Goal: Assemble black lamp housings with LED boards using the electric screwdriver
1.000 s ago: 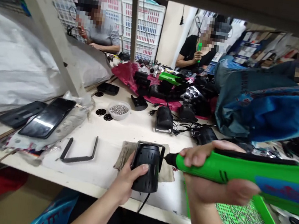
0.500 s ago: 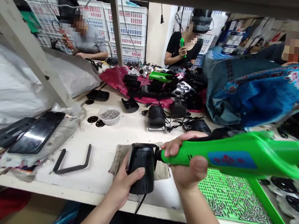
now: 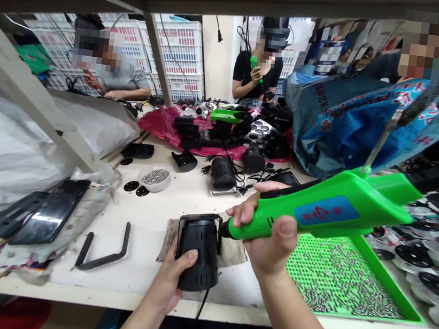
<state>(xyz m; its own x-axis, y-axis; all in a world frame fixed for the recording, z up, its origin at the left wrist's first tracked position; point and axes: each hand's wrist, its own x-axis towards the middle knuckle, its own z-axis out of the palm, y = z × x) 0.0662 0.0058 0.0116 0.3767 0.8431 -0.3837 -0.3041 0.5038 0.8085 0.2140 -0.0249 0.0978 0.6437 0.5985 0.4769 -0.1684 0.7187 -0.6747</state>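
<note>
left hand [image 3: 173, 273] is clamping round the black housing [image 3: 200, 256], thumb lying across its front; housing is tilting slightly over the tan cloth [image 3: 233, 259] near the table's [image 3: 196, 188] front edge, black cord [image 3: 203, 302] hanging down. right hand [image 3: 270, 252] is gripping the green power screwdriver [image 3: 318, 210], its dark nose pointing at the bracket [image 3: 220, 238] on the housing's right side; tip contact is not showing clearly. loose bracket [image 3: 103, 263] is lying left of the cloth, green tray [image 3: 385, 274] is holding small metal pieces [image 3: 349, 284] at right.
</note>
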